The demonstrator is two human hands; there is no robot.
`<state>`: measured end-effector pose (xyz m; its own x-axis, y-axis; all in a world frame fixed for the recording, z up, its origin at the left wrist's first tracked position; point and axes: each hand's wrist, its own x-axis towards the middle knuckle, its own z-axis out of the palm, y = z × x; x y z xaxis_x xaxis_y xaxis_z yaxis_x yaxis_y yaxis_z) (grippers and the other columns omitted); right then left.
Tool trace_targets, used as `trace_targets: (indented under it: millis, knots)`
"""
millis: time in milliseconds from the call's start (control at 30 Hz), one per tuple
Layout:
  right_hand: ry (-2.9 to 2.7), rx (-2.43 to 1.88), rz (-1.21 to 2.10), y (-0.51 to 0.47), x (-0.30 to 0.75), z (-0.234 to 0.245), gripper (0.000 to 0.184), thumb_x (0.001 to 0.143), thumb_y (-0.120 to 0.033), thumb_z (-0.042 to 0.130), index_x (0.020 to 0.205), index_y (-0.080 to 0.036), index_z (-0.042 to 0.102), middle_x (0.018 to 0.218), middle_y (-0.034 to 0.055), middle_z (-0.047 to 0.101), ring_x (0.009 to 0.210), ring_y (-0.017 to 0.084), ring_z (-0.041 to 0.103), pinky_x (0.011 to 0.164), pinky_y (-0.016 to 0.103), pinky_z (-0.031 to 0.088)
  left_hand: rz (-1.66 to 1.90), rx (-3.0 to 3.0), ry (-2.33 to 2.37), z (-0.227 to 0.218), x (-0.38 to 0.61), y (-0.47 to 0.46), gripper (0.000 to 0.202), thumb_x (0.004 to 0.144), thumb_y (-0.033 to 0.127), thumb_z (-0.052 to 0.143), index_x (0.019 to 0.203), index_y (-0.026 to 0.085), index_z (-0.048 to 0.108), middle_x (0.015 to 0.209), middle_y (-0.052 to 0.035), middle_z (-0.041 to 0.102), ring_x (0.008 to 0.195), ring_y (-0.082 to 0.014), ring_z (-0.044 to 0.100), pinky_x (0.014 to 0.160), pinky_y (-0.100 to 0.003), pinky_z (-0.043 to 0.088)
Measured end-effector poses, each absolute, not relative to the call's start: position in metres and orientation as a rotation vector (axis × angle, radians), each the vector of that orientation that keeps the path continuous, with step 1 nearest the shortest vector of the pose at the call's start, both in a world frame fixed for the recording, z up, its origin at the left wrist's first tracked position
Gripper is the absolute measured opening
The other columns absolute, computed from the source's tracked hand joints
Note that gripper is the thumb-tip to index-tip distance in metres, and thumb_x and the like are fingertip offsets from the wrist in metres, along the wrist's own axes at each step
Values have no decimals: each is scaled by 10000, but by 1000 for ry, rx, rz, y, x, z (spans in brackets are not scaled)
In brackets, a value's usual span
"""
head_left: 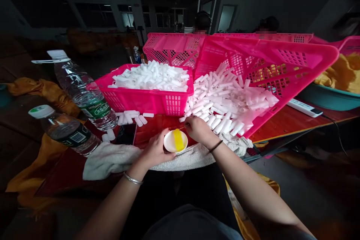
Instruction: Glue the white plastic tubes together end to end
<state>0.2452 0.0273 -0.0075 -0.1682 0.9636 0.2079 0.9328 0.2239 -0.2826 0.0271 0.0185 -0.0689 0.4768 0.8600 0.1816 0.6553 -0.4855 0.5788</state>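
Observation:
My left hand (156,148) grips the edge of a small round white dish (169,141), its thumb at the near side. Across the dish runs a bright yellow strip (178,139). Just right of the dish, my right hand (198,129) is closed in a pinch; what lies between its fingertips is too small to make out. Beyond that hand spreads a heap of short white tubes (215,93) in a tipped pink basket (309,54). A white towel (112,157) lies along the table edge under both hands.
An upright pink basket (146,101) is piled with white pieces. Two plastic bottles, a large one (84,90) and a smaller one (66,131), stand at left. Several loose white tubes (129,116) lie before the basket. A white power strip (305,108) sits at right.

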Motion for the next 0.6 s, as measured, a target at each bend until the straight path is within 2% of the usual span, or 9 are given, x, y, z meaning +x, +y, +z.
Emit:
trace_targets:
  millis: [200,400,600]
  knots:
    - [-2290,-1808,47,29,243,1,205,846,-128,487,869,-141,690,872,128,724,762,209,659,609,267,375,668,2315,1248,-69,28,18,903,636,301,777,1403,195,311,1384,-158,513,1286,-345,477,1076,-520,358]
    - [-2444,-1766,26,31,226,18,210,850,-125,498,915,-141,697,908,140,725,840,240,672,655,279,419,668,2309,1228,-65,29,17,884,657,314,769,1407,229,308,1355,-129,540,1248,-351,508,1044,-518,390]
    - [-2614,-1735,21,36,205,36,265,841,-95,497,1019,-77,693,974,217,709,913,312,677,720,338,479,673,2295,1198,-64,28,20,857,658,292,759,1391,225,321,1348,-131,540,1244,-350,506,1033,-527,393]
